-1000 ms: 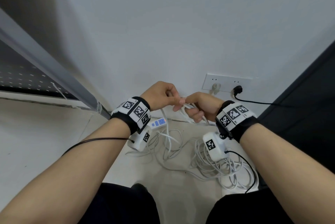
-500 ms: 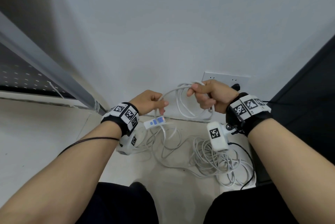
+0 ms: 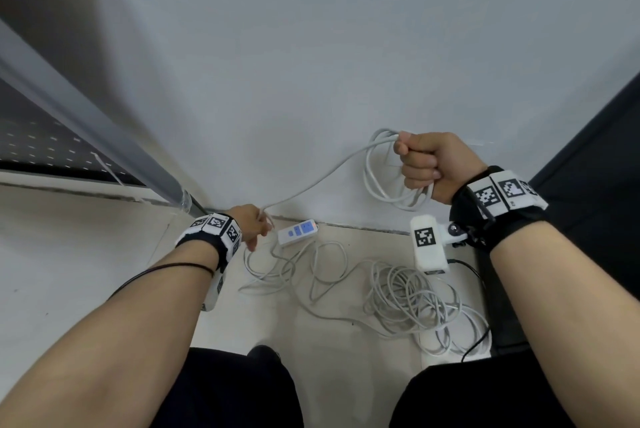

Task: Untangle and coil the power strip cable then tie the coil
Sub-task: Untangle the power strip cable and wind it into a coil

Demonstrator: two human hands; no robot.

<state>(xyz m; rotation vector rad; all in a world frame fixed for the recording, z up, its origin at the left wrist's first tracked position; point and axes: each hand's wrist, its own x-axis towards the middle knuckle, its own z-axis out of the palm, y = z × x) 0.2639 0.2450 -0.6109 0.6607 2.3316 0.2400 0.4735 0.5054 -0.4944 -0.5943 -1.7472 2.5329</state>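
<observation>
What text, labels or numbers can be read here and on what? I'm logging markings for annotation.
No readable words or numbers.
Left wristband: black-and-white square code tags only.
Right wristband: code tags only.
White module under the right wrist: one code tag.
Power strip: blue patches, any print too blurred.

We seem to be in an office: plain white wall (image 3: 311,46), pale floor (image 3: 69,254), dark cabinet (image 3: 588,150).
</observation>
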